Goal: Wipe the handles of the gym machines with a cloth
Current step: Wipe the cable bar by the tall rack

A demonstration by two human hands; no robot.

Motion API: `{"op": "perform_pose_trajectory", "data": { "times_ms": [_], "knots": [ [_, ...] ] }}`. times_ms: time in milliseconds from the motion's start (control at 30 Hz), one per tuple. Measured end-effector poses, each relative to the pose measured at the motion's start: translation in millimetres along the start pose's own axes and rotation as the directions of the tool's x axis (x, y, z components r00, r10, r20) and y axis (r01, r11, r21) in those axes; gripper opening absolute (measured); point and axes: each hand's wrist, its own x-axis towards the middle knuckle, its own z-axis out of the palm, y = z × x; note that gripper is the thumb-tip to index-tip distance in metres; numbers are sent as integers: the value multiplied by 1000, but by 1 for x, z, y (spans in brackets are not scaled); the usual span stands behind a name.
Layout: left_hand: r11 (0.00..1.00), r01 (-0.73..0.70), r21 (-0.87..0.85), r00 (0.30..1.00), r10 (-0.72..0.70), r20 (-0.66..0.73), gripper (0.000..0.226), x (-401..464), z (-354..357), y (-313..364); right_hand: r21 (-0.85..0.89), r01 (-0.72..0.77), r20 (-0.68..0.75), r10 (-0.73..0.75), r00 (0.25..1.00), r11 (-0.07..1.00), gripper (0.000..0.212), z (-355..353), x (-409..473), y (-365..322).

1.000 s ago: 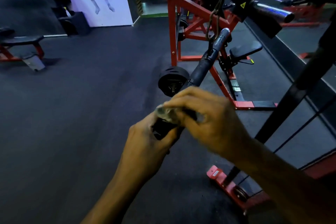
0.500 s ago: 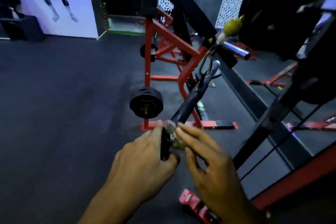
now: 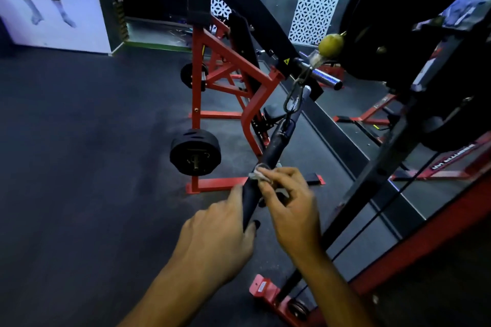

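Currently: one cable handle is being wiped, and the task is judged to be only partly done.

The red machine frame point(image 3: 225, 71) stands well beyond both hands. The black bar handle point(image 3: 273, 151) is gripped at its near end by the left hand point(image 3: 223, 233). The small cloth point(image 3: 259, 174) is pinched by the right hand point(image 3: 292, 210) and pressed to the grip just above the left hand. The far length and other machines are judged unwiped.

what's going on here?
A person is wiping a cable-machine bar handle in a gym. The left hand grips the handle's near end to steady it. The right hand pinches a small pale cloth against the black grip just above. The handle hangs from a carabiner on the cable.
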Motion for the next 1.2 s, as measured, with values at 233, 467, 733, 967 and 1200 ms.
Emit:
{"op": "perform_pose_trajectory", "data": {
  "times_ms": [233, 467, 733, 967, 1200],
  "knots": [
    [999, -22, 38, 1000, 21, 10, 57, -6, 10, -20, -320, 404, 281, -321, 904, 857, 26, -17, 12, 18],
    [992, -18, 124, 999, 21, -27, 72, -12, 16, -31, -274, 387, 337, -289, 896, 881, 23, -3, 0, -3],
    [989, -29, 148, 999, 35, -39, 71, -23, 24, -28, -380, 482, 404, -327, 854, 790, 26, -20, 19, 6],
    [992, -50, 112, 996, 57, -63, 77, -37, 32, -34, -313, 618, 564, -382, 732, 722, 26, -24, -8, 7],
    [991, -45, 129, 993, 59, -102, 74, -44, 36, -30, -477, 536, 466, -317, 826, 696, 25, -27, 8, 0]
  ]
}}
